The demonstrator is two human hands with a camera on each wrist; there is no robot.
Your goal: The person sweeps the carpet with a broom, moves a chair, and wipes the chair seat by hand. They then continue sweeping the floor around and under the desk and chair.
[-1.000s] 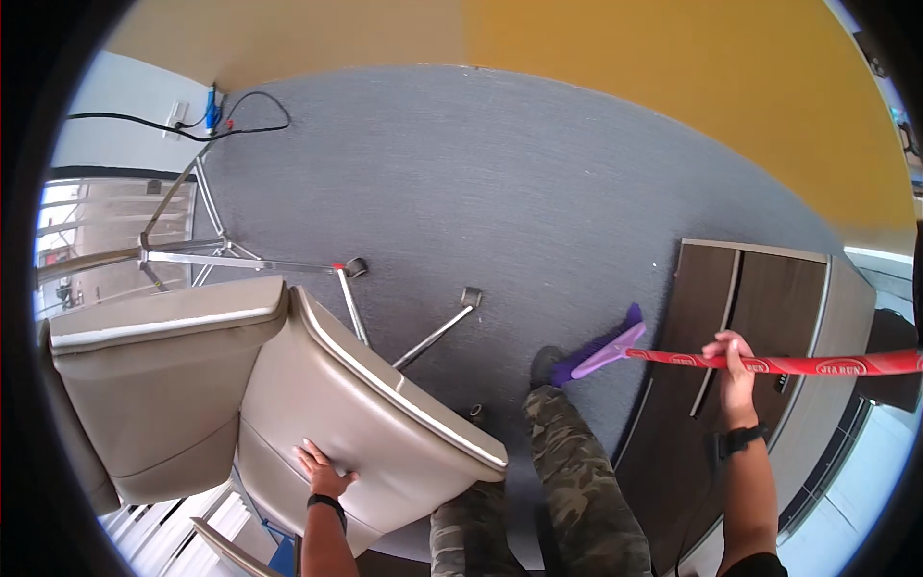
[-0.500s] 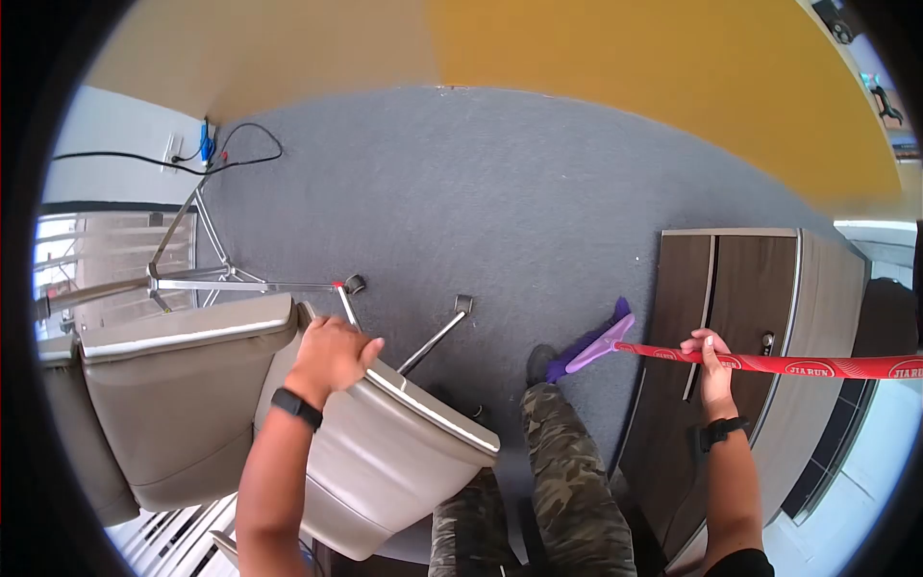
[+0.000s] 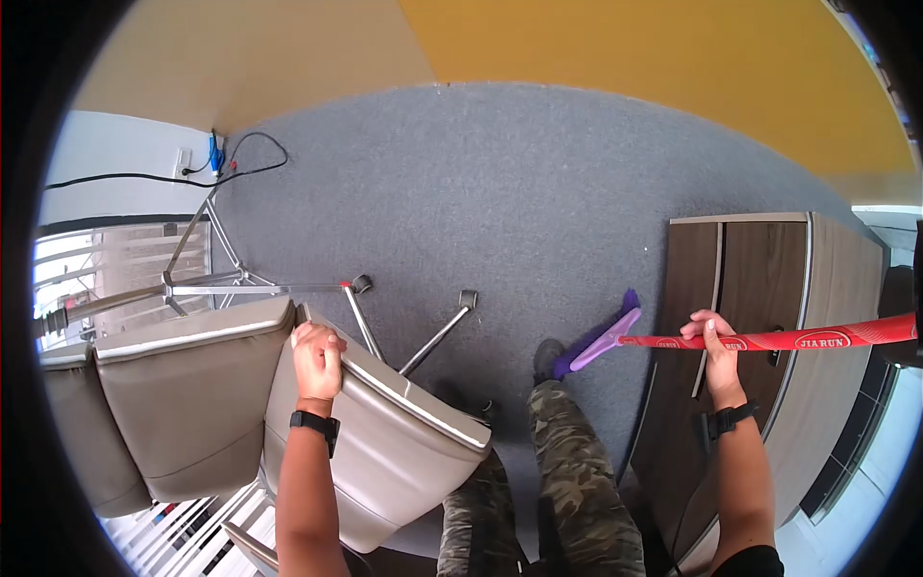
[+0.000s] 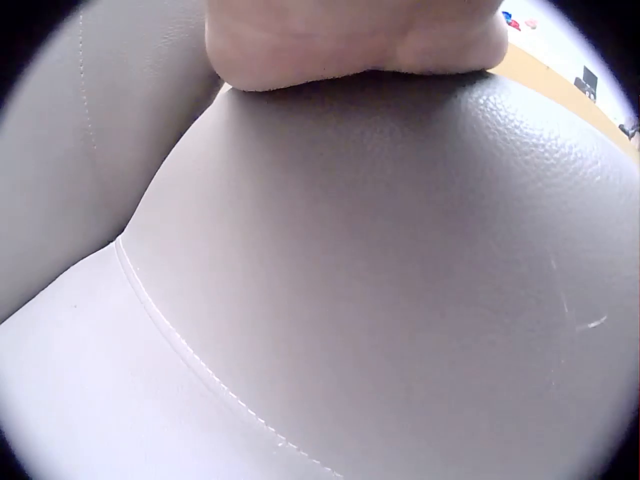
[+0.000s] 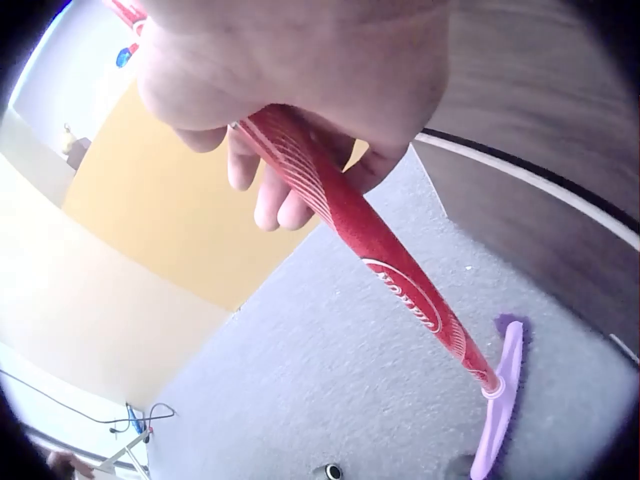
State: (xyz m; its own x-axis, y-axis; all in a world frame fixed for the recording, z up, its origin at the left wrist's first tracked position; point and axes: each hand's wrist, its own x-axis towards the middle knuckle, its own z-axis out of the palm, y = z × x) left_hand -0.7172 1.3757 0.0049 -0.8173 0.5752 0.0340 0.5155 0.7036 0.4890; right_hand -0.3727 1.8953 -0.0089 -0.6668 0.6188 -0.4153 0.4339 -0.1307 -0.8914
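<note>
My left hand (image 3: 317,361) grips the top edge of a beige leather chair back (image 3: 385,433); in the left wrist view the heel of the hand (image 4: 355,40) lies against the leather (image 4: 350,260). The right hand (image 3: 716,356) holds the red handle (image 3: 827,338) of a broom, thumb across it. In the right wrist view its fingers (image 5: 270,195) are around the red handle (image 5: 380,245). The purple broom head (image 3: 601,346) is down on the grey floor beside a shoe (image 3: 548,358), bristles on the floor side.
Another beige chair (image 3: 192,404) stands at the left. Metal chair legs with casters (image 3: 467,300) spread over the carpet (image 3: 461,183). A dark wooden cabinet (image 3: 760,279) is at the right. A black cable (image 3: 125,177) runs to a wall socket at the upper left.
The left hand moved from the chair's leather face up to its top edge, and its fingers have curled over. The right hand keeps its hold on the broom; the broom head stays by the foot.
</note>
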